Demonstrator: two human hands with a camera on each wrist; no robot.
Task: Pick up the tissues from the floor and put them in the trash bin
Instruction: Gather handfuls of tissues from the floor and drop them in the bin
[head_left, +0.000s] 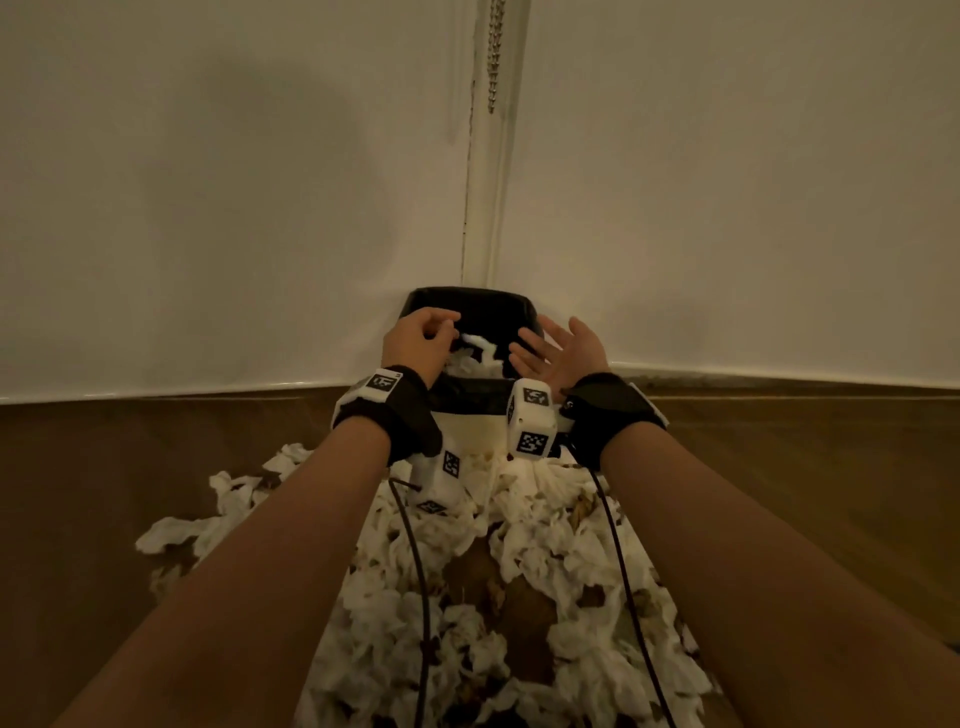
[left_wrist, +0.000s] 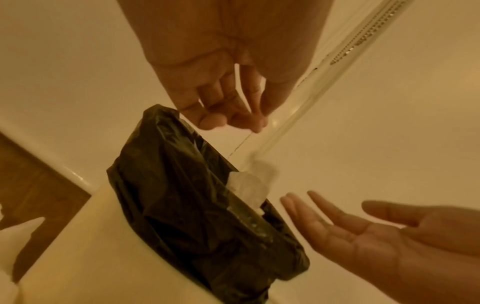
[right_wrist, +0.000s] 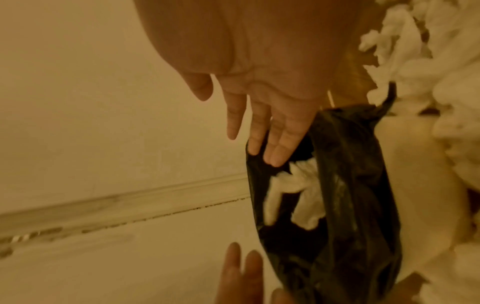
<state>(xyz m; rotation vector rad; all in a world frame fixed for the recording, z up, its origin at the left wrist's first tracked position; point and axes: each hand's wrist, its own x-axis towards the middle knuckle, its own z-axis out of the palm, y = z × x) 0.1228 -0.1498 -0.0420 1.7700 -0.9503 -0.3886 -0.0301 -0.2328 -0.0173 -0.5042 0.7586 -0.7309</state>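
White crumpled tissues (head_left: 524, 613) heaped on the brown floor (head_left: 93, 519) nearest the viewer, spread from between the forearms right up to the foot of the trash bin (head_left: 470, 413); by the look of it, most of the job left to do. Farther on, over the bin mouth lined with a black bag (left_wrist: 182, 205), left hand (head_left: 415, 340) hovering with fingers (left_wrist: 210, 121) loosely curled and nothing between them, right hand (head_left: 563, 356) palm-up beside the rim with fingers (right_wrist: 275, 144) straight and spread, likewise carrying nothing. Just below and between those fingers, a few tissues in the bin (right_wrist: 293, 191), lying apart from both hands and touching neither: a small batch seemingly delivered. Beyond, pale walls meeting in a corner (head_left: 480, 208).
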